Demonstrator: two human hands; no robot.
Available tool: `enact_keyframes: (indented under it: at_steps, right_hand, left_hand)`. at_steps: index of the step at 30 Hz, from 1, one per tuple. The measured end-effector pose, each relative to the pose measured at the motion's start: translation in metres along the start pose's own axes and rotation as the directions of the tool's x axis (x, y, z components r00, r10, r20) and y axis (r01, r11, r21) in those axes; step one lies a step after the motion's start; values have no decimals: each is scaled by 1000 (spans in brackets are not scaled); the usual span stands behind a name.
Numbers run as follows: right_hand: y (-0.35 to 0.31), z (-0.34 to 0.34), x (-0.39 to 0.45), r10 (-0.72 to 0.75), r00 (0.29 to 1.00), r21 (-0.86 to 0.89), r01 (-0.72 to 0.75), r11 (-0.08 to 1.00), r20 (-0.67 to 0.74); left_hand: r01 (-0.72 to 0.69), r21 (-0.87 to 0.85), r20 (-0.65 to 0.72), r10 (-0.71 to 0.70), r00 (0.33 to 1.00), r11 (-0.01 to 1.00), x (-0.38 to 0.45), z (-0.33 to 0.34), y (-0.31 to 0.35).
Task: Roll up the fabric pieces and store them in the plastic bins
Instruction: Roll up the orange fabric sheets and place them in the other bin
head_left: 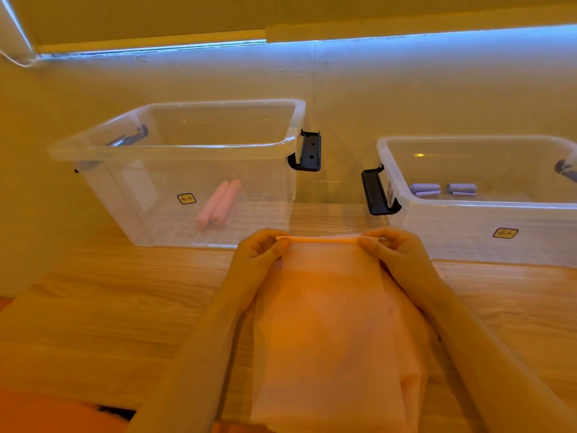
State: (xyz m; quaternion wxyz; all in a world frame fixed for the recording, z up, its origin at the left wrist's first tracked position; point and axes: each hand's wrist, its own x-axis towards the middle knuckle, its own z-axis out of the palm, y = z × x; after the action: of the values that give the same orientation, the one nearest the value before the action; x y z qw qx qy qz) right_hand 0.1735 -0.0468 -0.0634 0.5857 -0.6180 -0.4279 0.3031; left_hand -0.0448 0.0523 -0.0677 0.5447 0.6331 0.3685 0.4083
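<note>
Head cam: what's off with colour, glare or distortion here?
Head view: a strong orange-yellow cast tints the wooden table and the sheer pink fabric sheet; the bluish-white light strip along the wall top blows out; wide-angle bending curves the clear plastic bin on the left; both hands look sharp.

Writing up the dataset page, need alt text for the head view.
Left hand and right hand pinch the far edge of a pink fabric sheet on a wooden table. Behind stand two clear bins: the left bin holds pink rolls, the right bin purple rolls.
</note>
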Motion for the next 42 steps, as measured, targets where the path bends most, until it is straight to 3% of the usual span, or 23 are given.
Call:
enact_keyframes:
  at_steps: [13, 18, 23, 29, 37, 42]
  right_hand:
    - [-1, -1, -2, 39, 998, 30, -41, 999, 51]
    - [-1, -2, 0, 55, 996, 33, -57, 998, 75]
    - [1, -4, 1, 35, 997, 19, -37, 999, 76]
    - [2, -3, 1, 60, 995, 49, -64, 997, 83]
    - [0, 0, 2, 92, 994, 113, -99, 989, 60]
    - [1, -3, 3, 133, 989, 118, -141, 983, 67]
  left_hand:
    - [97, -148, 41, -92, 995, 984, 1, 1, 0]
    - [28, 28, 2, -28, 1000, 999, 0, 1, -1]
    - [11, 26, -44, -10, 999, 1000, 1, 2, -4]
    - [-45, 84, -6, 45, 999, 995, 2, 2, -5]
    - [30, -116, 8, -30, 1000, 993, 1, 6, -2]
    - [23, -94, -1, -24, 1000, 995, 1, 6, -1]
